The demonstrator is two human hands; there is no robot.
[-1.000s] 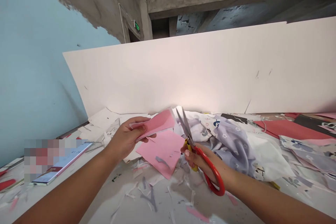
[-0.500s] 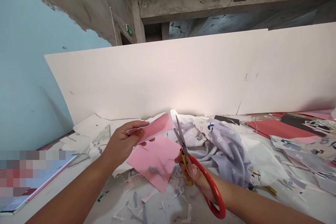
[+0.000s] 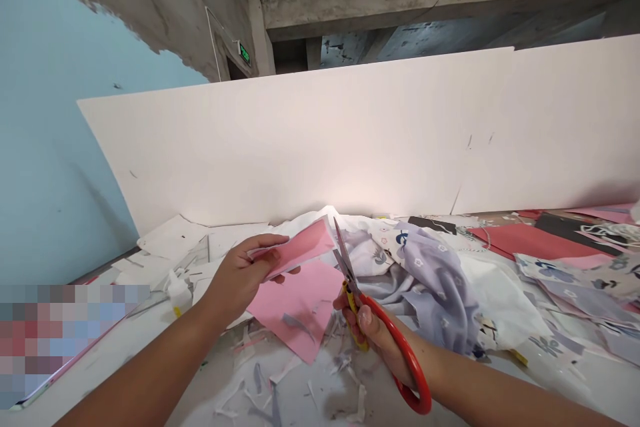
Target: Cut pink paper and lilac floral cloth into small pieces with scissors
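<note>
My left hand (image 3: 253, 267) grips a folded-looking pink piece with a pale edge (image 3: 305, 243), thumb on top and fingertips showing beneath. My right hand (image 3: 373, 330) is wrapped round red-handled scissors (image 3: 407, 353); a yellow object (image 3: 354, 320) is also in its grasp. The scissor blades are parted and point up, close to the right edge of the pink piece. Under the held piece lies a pink sheet (image 3: 295, 310) with a grey scrap on it. Crumpled lavender and white patterned fabric (image 3: 430, 280) lies just beyond my right hand.
A pixelated device (image 3: 65, 347) is at the left. White card pieces (image 3: 173, 237) lie at the back left, red sheets (image 3: 525, 243) and patterned scraps (image 3: 580, 280) at the right. Thin offcuts litter the front. A tall white board (image 3: 300, 147) stands behind.
My left hand and the pink piece have shifted slightly right, nearer the scissor blades. More of the piece's pale right edge shows. The scissors have hardly moved.
</note>
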